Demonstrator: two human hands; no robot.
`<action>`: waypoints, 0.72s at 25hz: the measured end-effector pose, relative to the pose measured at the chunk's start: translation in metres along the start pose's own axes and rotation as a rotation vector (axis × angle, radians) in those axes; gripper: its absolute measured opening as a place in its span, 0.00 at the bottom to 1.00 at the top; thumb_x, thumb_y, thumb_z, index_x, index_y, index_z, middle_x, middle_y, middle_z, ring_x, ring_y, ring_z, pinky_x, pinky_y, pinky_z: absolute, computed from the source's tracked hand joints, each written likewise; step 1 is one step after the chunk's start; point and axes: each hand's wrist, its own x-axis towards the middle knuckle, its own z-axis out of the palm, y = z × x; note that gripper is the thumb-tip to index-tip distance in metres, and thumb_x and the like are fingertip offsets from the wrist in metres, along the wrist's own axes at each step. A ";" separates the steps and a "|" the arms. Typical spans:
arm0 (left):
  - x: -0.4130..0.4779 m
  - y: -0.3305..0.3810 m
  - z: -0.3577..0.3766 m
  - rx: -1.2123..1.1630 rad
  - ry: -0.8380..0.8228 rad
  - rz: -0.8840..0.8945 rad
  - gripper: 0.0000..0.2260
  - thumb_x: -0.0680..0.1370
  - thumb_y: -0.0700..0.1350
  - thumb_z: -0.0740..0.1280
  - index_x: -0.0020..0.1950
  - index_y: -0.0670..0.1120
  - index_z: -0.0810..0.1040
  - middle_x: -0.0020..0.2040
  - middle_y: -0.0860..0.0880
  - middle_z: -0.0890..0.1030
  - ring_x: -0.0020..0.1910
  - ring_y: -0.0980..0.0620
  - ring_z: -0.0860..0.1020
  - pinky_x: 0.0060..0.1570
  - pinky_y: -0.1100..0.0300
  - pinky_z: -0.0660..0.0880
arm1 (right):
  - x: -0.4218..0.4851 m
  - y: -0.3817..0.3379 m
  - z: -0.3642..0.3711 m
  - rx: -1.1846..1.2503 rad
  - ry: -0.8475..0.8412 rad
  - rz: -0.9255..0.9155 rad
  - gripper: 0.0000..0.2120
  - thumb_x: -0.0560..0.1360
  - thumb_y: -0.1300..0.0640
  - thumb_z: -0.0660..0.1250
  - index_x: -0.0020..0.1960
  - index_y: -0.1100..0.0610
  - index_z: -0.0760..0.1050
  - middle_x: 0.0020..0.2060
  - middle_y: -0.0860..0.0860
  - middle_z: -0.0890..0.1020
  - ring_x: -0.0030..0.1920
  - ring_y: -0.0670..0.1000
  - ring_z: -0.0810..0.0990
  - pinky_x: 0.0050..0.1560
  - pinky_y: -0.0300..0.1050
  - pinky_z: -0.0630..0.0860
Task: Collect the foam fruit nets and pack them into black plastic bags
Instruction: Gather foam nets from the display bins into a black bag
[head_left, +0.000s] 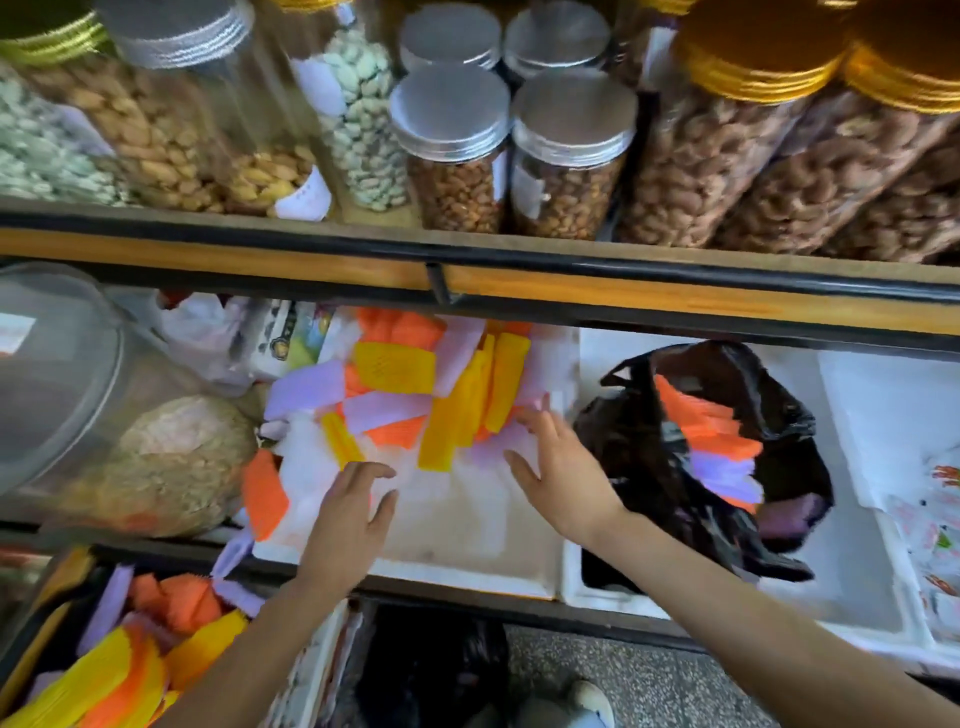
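— Where are the foam nets (415, 395)?
— Mid-frame, just above both hands, the yellow ones lying up-down. The left hand (358, 499) and right hand (550, 462) are spread wide, holding nothing.
— And the black bag (634, 457)?
— It's open just right of the right hand. The shelf edge (519, 280) crowds the top.

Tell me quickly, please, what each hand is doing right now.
Left hand: open, holding nothing, over the foam nets.
Right hand: open, holding nothing, beside the black bag.
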 end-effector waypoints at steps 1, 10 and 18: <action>0.005 -0.018 -0.007 0.012 0.023 -0.059 0.08 0.76 0.37 0.67 0.55 0.42 0.77 0.51 0.45 0.75 0.50 0.42 0.76 0.47 0.59 0.67 | 0.010 0.002 0.023 0.021 -0.078 0.101 0.20 0.79 0.54 0.62 0.67 0.60 0.64 0.63 0.57 0.71 0.65 0.58 0.70 0.59 0.48 0.68; 0.073 -0.094 0.003 -0.317 -0.124 -0.551 0.25 0.73 0.56 0.70 0.63 0.42 0.71 0.60 0.44 0.74 0.60 0.45 0.72 0.59 0.50 0.69 | 0.099 0.004 0.141 0.377 0.023 0.789 0.33 0.73 0.55 0.71 0.67 0.71 0.58 0.63 0.65 0.70 0.64 0.62 0.70 0.59 0.50 0.66; 0.084 -0.086 0.011 -0.204 0.045 -0.493 0.03 0.77 0.40 0.64 0.48 0.42 0.71 0.40 0.45 0.76 0.41 0.47 0.76 0.34 0.59 0.64 | 0.096 0.000 0.128 0.279 -0.062 0.796 0.24 0.74 0.58 0.68 0.66 0.65 0.65 0.59 0.62 0.77 0.60 0.62 0.75 0.52 0.48 0.69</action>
